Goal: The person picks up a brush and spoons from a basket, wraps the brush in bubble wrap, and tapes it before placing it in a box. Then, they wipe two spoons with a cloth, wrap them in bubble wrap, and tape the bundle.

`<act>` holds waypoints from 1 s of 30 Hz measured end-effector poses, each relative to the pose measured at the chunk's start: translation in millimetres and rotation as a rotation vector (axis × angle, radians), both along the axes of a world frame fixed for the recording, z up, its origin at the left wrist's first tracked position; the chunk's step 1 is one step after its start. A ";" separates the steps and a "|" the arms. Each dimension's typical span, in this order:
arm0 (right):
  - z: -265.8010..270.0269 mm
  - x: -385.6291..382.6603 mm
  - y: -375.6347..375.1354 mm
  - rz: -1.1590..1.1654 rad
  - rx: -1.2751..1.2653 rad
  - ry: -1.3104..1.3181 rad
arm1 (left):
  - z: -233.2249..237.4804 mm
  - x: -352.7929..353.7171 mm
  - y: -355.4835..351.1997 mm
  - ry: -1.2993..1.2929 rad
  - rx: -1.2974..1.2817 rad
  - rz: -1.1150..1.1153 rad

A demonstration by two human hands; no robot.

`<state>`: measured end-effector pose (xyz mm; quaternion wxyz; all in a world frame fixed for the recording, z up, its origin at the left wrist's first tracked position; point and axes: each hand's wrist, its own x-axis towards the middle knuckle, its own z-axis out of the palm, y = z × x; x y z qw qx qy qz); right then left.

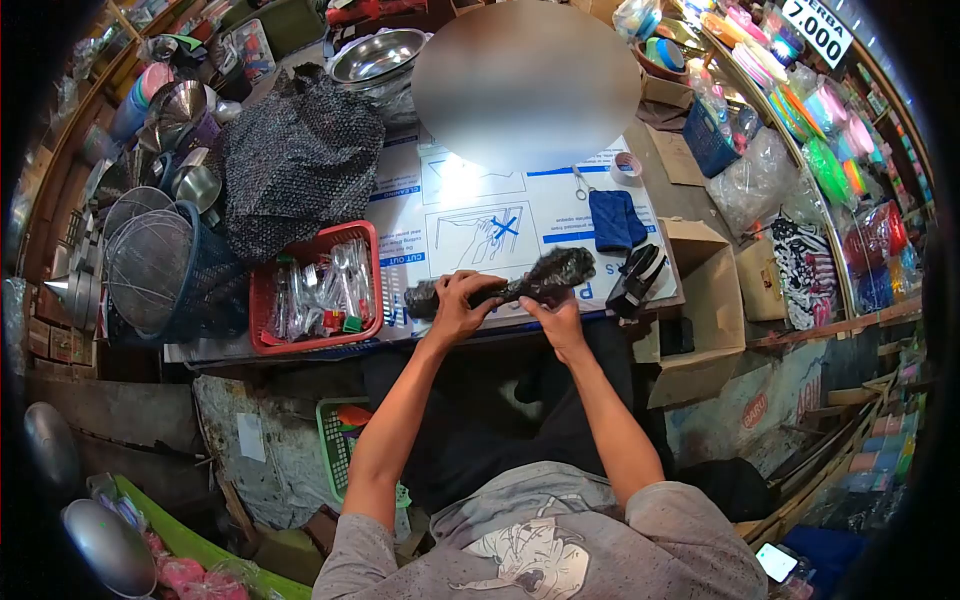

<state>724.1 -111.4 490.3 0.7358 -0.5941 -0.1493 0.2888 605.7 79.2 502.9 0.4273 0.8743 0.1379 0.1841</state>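
I see the black wrapped bundle (552, 272) lying crosswise just below the centre of the frame, right over the near edge of the table (395, 240). Both hands are closed on it. The left hand (455, 305) is curled over its left part, and the right hand (555, 315) grips it from below near the middle. The right end of the bundle sticks out free, tilted a little toward the upper right.

Behind the bundle, toward the upper centre, the white printed sheet (560, 215) covering the table is mostly bare. That is the widest open room I can find.

On the left, the red basket (262, 300) of clear packets sits just beside the bundle's left end, so that side is tight. On the right, a black object (637, 278) lies just beside the free end, close to the table's right edge. A blue cloth (615, 218) lies above it, with scissors (583, 182) and a tape roll (627, 165) further back.

Past the right edge stands an open cardboard box (705, 260). In the upper left a dark speckled bag (300, 160) crowds the table's far corner. A blue basket (215, 285) of wire sieves stands further left, off the table.
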 end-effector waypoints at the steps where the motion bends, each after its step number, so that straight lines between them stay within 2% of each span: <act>1: 12.3 2.6 -1.6 0.031 0.035 -0.029 | 13.1 1.2 -1.4 -0.085 0.022 -0.050; 2: 24.5 3.7 -1.5 0.032 0.037 -0.032 | 26.9 -0.5 -3.9 -0.097 0.104 -0.064; 3: 34.3 5.0 -2.1 0.005 0.018 -0.319 | 33.5 -0.4 -6.9 -0.101 0.106 -0.065; 4: 44.1 6.3 -3.0 -0.025 -0.003 -0.606 | 38.6 -0.5 -12.2 -0.210 0.152 -0.036; 6: 60.8 5.9 -4.6 -0.012 -0.016 -0.826 | 51.2 -6.0 -29.8 -0.376 0.191 -0.007; 7: 63.9 3.5 -7.0 -0.002 -0.061 -0.929 | 51.9 -13.5 -37.8 -0.408 0.084 -0.052; 9: 45.0 -0.7 -11.2 0.032 -0.060 -0.961 | 36.1 -32.2 -55.8 -0.401 -0.014 -0.052; 11: 34.2 -8.9 -18.0 0.075 -0.056 -0.986 | 17.5 -45.8 -65.5 -0.407 -0.004 -0.081; 14: 27.2 -21.4 -35.5 0.293 -0.191 -1.036 | 10.1 -62.1 -76.6 -0.338 0.066 -0.087; 17: 49.3 -36.9 -48.4 0.315 -0.175 -1.108 | -0.1 -74.3 -76.7 -0.274 0.037 -0.066; 23: 16.6 -28.9 -66.4 0.487 -0.217 -1.046 | -26.0 -77.2 -80.1 -0.173 0.045 -0.141; 30: -14.8 -23.5 -54.1 0.468 -0.297 -0.987 | -42.2 -74.4 -84.0 -0.047 -0.019 -0.155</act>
